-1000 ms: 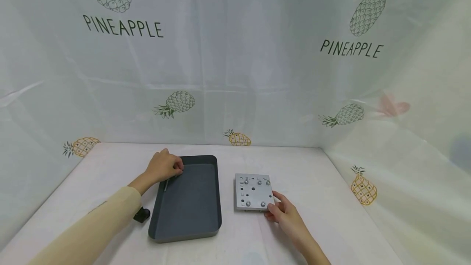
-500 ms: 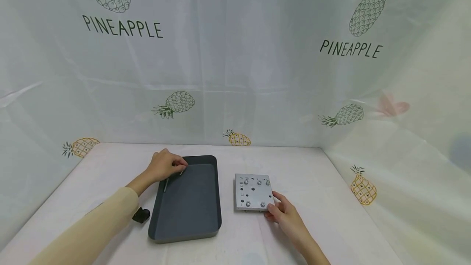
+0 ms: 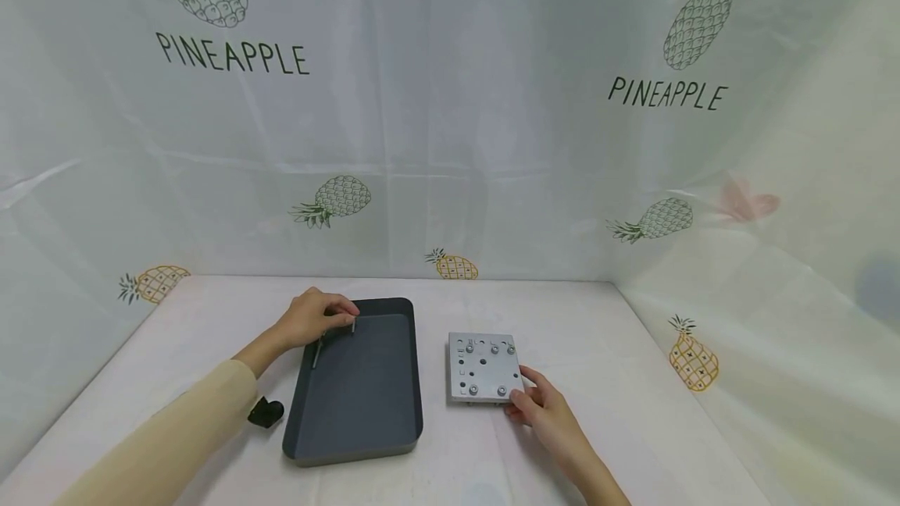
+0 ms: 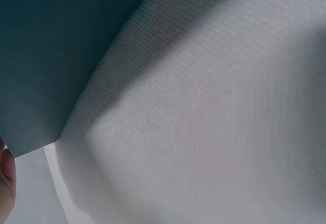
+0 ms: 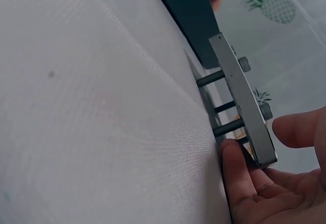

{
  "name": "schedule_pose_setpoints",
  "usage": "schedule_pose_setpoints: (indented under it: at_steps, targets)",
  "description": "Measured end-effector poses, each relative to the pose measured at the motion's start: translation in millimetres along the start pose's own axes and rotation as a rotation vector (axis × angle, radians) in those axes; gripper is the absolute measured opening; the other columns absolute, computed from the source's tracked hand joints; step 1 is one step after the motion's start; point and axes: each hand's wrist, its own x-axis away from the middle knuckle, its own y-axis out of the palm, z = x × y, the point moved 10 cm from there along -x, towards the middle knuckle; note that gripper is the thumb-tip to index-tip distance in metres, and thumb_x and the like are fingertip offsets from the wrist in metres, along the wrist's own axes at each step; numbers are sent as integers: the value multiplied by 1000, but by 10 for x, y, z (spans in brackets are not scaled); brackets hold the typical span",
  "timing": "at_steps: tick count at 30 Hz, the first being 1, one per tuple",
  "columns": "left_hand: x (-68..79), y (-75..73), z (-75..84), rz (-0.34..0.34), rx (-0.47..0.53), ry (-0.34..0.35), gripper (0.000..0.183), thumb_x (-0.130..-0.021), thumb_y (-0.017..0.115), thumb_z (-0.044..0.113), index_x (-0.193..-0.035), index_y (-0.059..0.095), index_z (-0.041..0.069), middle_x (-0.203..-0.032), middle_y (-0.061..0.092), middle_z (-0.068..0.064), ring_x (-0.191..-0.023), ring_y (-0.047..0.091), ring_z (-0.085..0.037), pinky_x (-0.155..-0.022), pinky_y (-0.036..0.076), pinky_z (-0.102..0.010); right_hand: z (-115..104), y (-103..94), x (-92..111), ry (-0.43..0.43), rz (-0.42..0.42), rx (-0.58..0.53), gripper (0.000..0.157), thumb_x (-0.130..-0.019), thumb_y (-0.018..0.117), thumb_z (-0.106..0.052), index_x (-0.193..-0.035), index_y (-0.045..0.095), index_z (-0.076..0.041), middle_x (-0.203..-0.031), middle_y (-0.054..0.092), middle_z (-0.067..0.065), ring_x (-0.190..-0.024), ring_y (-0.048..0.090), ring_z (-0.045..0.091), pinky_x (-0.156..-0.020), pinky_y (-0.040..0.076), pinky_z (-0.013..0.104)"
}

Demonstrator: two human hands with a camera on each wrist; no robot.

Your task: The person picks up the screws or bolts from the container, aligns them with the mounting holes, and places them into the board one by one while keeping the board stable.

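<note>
Over the far left corner of the dark grey tray (image 3: 369, 404), my left hand (image 3: 309, 318) pinches a small silver screw (image 3: 354, 325) that points downward. A second slim metal screw (image 3: 317, 353) lies along the tray's left side. To the right, a square metal plate (image 3: 495, 369) with holes carries several socket-head screws. My right hand (image 3: 551, 416) grips its near right corner. In the right wrist view, threaded shanks (image 5: 229, 127) stick out under the plate, with fingers (image 5: 237, 168) beneath it and the thumb at the upper side. The left wrist view shows mostly tray and cloth.
A small black object (image 3: 266, 412) lies left of the tray, close to the left sleeve (image 3: 183, 428). White cloth (image 3: 562, 318) covers the table. A pineapple-print curtain (image 3: 492, 139) rises behind it and at both sides.
My left hand has shifted slightly right over the tray, and the pinched screw has come into sight, turning from slanted to upright. The right hand and plate stay put.
</note>
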Motion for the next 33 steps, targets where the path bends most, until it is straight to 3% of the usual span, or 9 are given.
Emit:
schedule_pose_setpoints:
  at_steps: [6, 14, 19, 27, 33]
  targets:
    - [-10, -54, 148, -21, 52, 54, 17, -99, 76, 16, -115, 81, 11, -97, 80, 7, -89, 71, -11, -84, 53, -41, 2, -19, 2, -24, 5, -12, 59, -105, 62, -11, -159, 41, 0, -111, 72, 12, -93, 70, 20, -83, 62, 30]
    - [-108, -84, 481, -34, 102, 85, 19, -99, 76, 15, -116, 81, 10, -101, 79, 8, -99, 71, -16, -92, 54, -46, 2, -27, 3, -46, -3, -15, 58, -106, 61, -7, -159, 40, 2, -110, 72, 13, -94, 71, 21, -83, 62, 29]
    - [-244, -2, 801, -64, 135, 125, 19, -100, 76, 17, -118, 80, 12, -106, 78, 9, -108, 71, -18, -99, 54, -50, 6, -30, 7, -48, -1, -18, 58, -106, 61, -7, -159, 40, 2, -109, 72, 13, -94, 71, 21, -83, 61, 29]
    - [-477, 169, 1305, -108, 182, 177, 18, -100, 76, 20, -117, 80, 19, -106, 77, 11, -109, 69, -15, -99, 54, -45, 13, -39, 21, -47, 11, -35, 57, -106, 62, -7, -159, 42, 0, -110, 71, 13, -94, 71, 22, -83, 61, 28]
    - [-621, 357, 1548, -121, 204, 193, 15, -99, 77, 19, -113, 81, 21, -106, 77, 12, -104, 68, -12, -97, 54, -44, 15, -23, 14, -56, 13, -25, 57, -106, 62, -7, -158, 43, 2, -111, 73, 13, -94, 72, 23, -84, 62, 30]
